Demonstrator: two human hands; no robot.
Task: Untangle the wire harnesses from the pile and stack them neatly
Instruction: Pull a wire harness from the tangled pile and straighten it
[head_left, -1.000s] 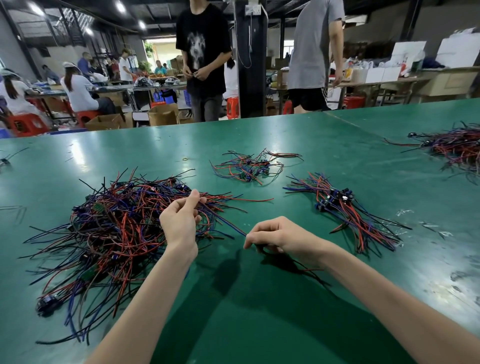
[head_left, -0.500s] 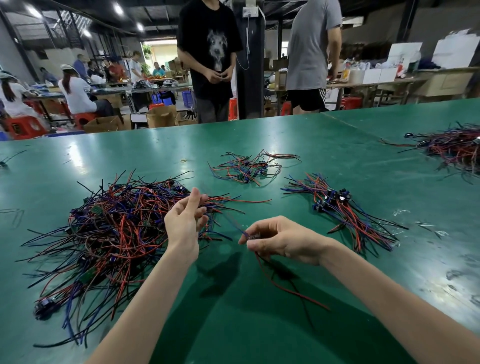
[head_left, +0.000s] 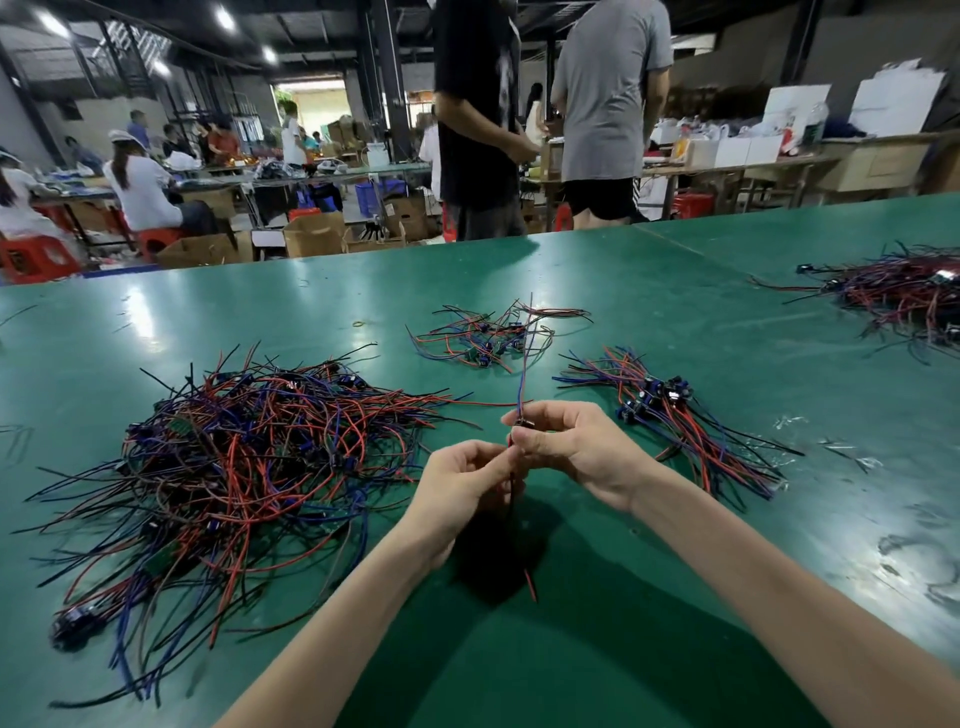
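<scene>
Nearest, bare green worktop spreads under both forearms. Above it the left hand and right hand pinch one wire harness, held upright with its red tail hanging. Four heaps lie further in: the big tangled pile leftward, the combed stack just right of the hands, a small loose cluster mid-worktop and another heap at the right edge. Open green runs between them to the far edge, where a person in black and a person in grey stand.

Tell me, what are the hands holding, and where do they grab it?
One wire harness. The right hand pinches it near its middle, and the left hand pinches it just below.
</scene>
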